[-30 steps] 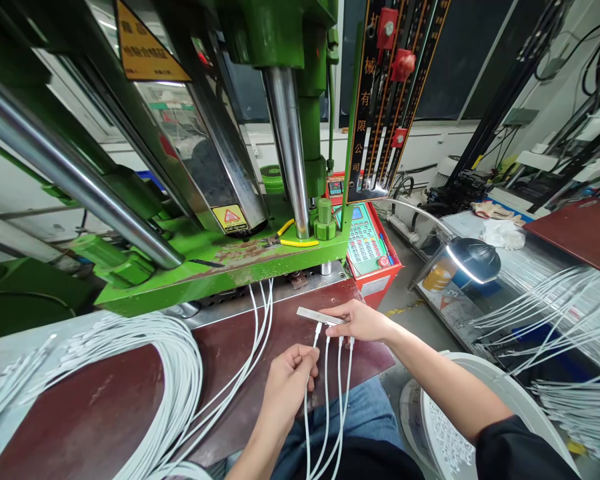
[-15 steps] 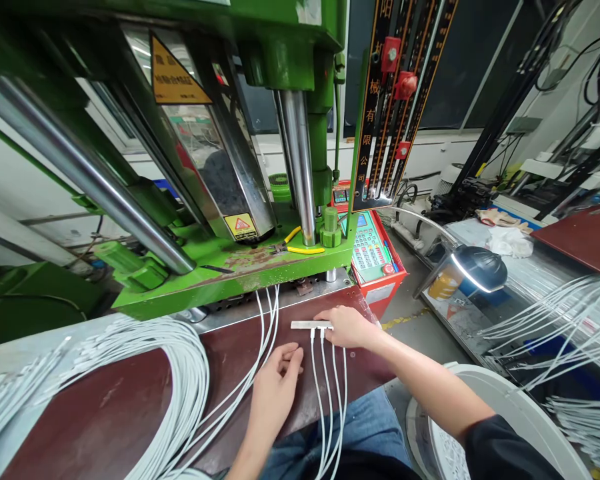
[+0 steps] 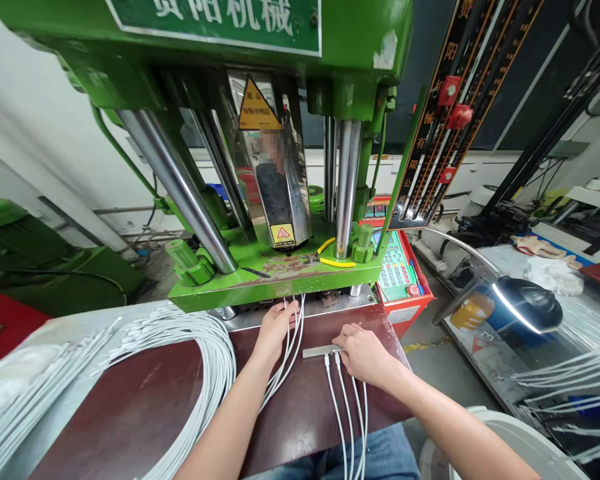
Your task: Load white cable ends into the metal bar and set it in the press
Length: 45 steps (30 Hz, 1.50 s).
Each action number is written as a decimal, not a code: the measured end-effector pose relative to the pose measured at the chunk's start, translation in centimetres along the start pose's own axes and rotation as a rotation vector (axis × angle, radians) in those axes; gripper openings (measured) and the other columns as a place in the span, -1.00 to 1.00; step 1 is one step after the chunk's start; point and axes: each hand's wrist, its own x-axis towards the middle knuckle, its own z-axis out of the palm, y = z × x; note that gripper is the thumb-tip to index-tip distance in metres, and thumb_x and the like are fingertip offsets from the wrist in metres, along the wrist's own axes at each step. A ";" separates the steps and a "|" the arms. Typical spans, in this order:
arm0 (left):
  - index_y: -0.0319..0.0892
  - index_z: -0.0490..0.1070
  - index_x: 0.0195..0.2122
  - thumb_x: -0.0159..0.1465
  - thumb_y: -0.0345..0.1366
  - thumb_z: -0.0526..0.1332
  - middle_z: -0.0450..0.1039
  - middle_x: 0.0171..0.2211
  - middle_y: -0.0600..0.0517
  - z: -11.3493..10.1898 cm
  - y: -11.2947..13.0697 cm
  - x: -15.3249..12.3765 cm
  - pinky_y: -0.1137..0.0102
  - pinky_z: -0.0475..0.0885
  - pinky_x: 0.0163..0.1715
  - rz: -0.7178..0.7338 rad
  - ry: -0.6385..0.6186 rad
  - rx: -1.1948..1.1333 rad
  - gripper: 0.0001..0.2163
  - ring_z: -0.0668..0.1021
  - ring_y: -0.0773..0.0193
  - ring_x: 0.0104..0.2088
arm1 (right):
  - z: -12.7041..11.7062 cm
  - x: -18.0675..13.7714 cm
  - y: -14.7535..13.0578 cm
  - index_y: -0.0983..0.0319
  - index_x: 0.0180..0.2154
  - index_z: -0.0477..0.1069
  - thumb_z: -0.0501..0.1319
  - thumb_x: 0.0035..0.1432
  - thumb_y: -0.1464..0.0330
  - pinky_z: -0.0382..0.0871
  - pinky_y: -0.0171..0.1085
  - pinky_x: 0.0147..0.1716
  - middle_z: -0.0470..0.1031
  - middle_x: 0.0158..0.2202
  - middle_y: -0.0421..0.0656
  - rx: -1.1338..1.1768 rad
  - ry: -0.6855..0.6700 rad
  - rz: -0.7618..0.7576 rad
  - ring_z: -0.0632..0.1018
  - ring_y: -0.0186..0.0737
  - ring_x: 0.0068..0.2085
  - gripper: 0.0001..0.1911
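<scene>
My left hand (image 3: 276, 325) reaches forward to several white cables (image 3: 291, 340) that run under the green press (image 3: 275, 273); its fingers curl around them near the machine's edge. My right hand (image 3: 364, 353) rests palm down on the brown work board (image 3: 130, 407), fingers pressing a flat metal bar (image 3: 320, 351). Several white cables with small connectors (image 3: 347, 407) run from that bar back toward my lap.
A thick bundle of white cables (image 3: 200, 373) loops over the board's left side. Yellow-handled pliers (image 3: 330, 257) lie on the press base. A red control box with a keypad (image 3: 397, 270) stands to the right, beside a gooseneck lamp (image 3: 523, 307) and a white bin (image 3: 525, 447).
My left hand has left the cables near my lap and moved forward to the cables under the press. My right hand stays on the metal bar. My view has tilted upward.
</scene>
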 end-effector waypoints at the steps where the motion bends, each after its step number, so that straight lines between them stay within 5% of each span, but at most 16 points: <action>1: -0.33 0.43 -0.29 0.14 -0.29 0.34 0.53 -0.39 -0.09 0.5 0.1 0.6 0.36 0.47 -0.39 -0.045 -0.064 -0.017 -0.79 0.56 0.28 -0.47 | -0.4 0.3 0.2 0.22 -0.07 0.50 0.12 0.16 0.45 0.34 -0.23 -0.09 0.50 -0.11 -0.01 0.013 0.001 0.000 0.49 -0.06 -0.05 -0.68; 8: -0.31 0.42 -0.32 0.24 -0.38 0.23 0.45 -0.54 0.09 1.2 0.0 2.3 0.57 0.17 -0.75 -0.165 -0.261 -0.157 -0.92 0.31 0.50 -0.73 | -1.4 5.3 1.0 0.17 -0.01 0.47 0.09 0.26 0.29 0.35 -0.30 -0.15 0.60 -0.21 -0.14 0.125 0.080 0.091 0.57 -0.16 -0.13 -0.68; 16: -0.39 0.45 -0.25 0.12 -0.29 0.30 0.26 -0.66 0.16 0.3 -0.7 2.8 0.56 -0.08 -0.76 -0.144 -0.339 -0.287 -0.75 0.10 0.56 -0.78 | 1.8 7.0 0.8 0.19 -0.07 0.48 0.04 0.31 0.28 0.33 -0.32 -0.15 0.55 -0.11 -0.11 0.149 0.156 0.173 0.56 -0.18 -0.11 -0.70; 45: -0.36 0.39 -0.11 0.21 -0.37 0.21 0.19 -0.65 0.18 0.4 -0.7 2.9 0.61 0.01 -0.82 -0.183 -0.320 -0.237 -0.76 0.11 0.54 -0.79 | 1.4 6.3 0.7 0.24 -0.17 0.51 0.07 0.28 0.24 0.39 -0.25 -0.19 0.56 -0.23 -0.05 0.131 0.216 0.103 0.57 -0.11 -0.16 -0.70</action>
